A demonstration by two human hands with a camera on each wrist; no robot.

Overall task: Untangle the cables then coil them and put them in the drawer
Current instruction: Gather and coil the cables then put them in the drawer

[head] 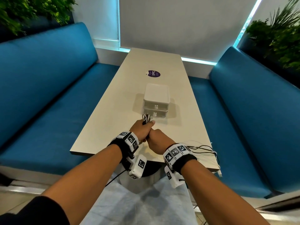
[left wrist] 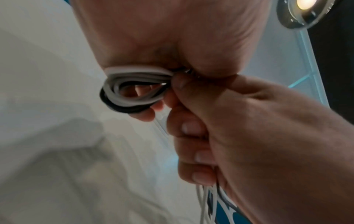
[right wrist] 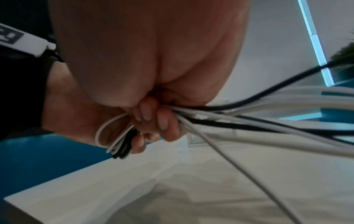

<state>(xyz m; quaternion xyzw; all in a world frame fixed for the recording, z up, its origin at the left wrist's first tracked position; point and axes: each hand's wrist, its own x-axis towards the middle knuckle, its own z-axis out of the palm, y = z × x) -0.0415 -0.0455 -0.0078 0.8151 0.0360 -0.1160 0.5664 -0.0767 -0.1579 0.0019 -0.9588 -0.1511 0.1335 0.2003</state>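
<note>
Over the near end of the table, my left hand (head: 140, 129) grips a coiled bundle of white and black cables (head: 146, 118), whose loops stick up past the fist. The left wrist view shows the coil's (left wrist: 130, 91) folded end below the left palm (left wrist: 172, 37). My right hand (head: 158, 140) is pressed against the left and grips the loose cable strands (right wrist: 268, 121) that run out of the coil. Those strands (head: 203, 148) trail right across the table corner. A white two-drawer unit (head: 156, 101) stands just beyond the hands, both drawers closed.
The beige table (head: 113, 119) runs away from me between two blue benches (head: 48, 95). A purple round sticker (head: 153, 73) lies past the drawer unit. A white connector (head: 220, 173) hangs off the near right table corner. Plants stand behind both benches.
</note>
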